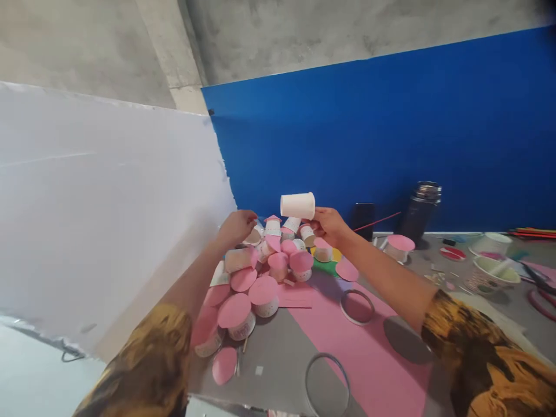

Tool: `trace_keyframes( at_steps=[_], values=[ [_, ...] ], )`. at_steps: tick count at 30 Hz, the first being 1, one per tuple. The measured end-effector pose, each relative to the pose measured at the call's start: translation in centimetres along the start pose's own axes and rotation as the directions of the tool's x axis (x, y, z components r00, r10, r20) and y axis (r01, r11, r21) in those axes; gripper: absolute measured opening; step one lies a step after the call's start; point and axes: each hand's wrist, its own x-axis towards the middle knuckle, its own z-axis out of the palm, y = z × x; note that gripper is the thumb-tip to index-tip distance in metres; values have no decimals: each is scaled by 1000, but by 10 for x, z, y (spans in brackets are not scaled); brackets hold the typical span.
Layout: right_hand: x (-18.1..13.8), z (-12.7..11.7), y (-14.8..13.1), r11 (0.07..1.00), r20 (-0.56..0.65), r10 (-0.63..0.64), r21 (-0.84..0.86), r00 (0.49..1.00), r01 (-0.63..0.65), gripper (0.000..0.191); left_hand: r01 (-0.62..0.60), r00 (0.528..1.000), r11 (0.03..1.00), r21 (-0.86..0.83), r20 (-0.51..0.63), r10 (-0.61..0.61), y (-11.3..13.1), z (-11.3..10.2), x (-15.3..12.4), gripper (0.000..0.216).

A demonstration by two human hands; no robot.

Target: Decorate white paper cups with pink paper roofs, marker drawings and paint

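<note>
My right hand (330, 226) grips a plain white paper cup (297, 205) near its rim. The cup lies on its side in the air, above a heap of small cups topped with pink paper discs (263, 289). At the back left of that heap, my left hand (238, 226) has its fingers drawn together. What they hold, if anything, is too small to make out. Just under the fingers is a pale cup (254, 234), partly covered by what looks like clear plastic. Several cups in the heap are tipped over; others stand upright.
Pink paper (360, 359) covers part of the grey table, with a tape-like ring (357, 291) on it and a larger ring (306, 382) nearer me. A dark flask (419, 214), a patterned bowl (495, 278) and scissors (541, 298) are at right. Blue and white panels stand behind and left.
</note>
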Motion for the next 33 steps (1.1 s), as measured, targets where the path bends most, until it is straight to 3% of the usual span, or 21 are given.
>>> trace_keyframes(
  at_steps=[3, 5, 6, 9, 12, 15, 20, 25, 29, 33],
  values=[
    [-48, -35, 24, 994, -44, 16, 110, 999, -11, 42, -63, 997, 979, -195, 37, 71, 44, 37, -37, 41],
    [-76, -53, 41, 992, -104, 13, 130, 994, 0, 41, 147, 982, 755, -639, 184, -36, 68, 72, -67, 53],
    [-88, -60, 48, 992, -140, 9, 123, 990, 8, 39, 253, 958, 609, -752, 282, -49, 77, 92, -82, 57],
    [-118, -77, 66, 999, -242, -29, 35, 970, 39, 26, 459, 877, 315, -831, 481, -11, 99, 148, -118, 50],
    [-139, -89, 76, 992, -285, -98, -104, 953, 71, 10, 480, 875, 166, -861, 483, -23, 112, 187, -131, 42],
    [-149, -93, 80, 944, -243, -193, -312, 951, 111, 10, 468, 884, 128, -875, 467, -38, 115, 206, -126, 38],
    [-151, -93, 85, 669, -30, -358, -706, 933, 234, 17, 473, 881, 128, -872, 470, -54, 95, 217, -110, 36],
    [-148, -96, 88, 545, 104, -310, -795, 945, 266, 20, 494, 869, 108, -863, 484, -103, 76, 230, -111, 34],
    [-149, -95, 89, 502, 131, -289, -823, 948, 267, 26, 501, 866, 110, -859, 497, -57, 75, 233, -117, 36],
    [-151, -94, 93, 512, 138, -308, -810, 941, 286, 27, 497, 865, 178, -849, 500, -31, 75, 231, -118, 33]
  ],
)
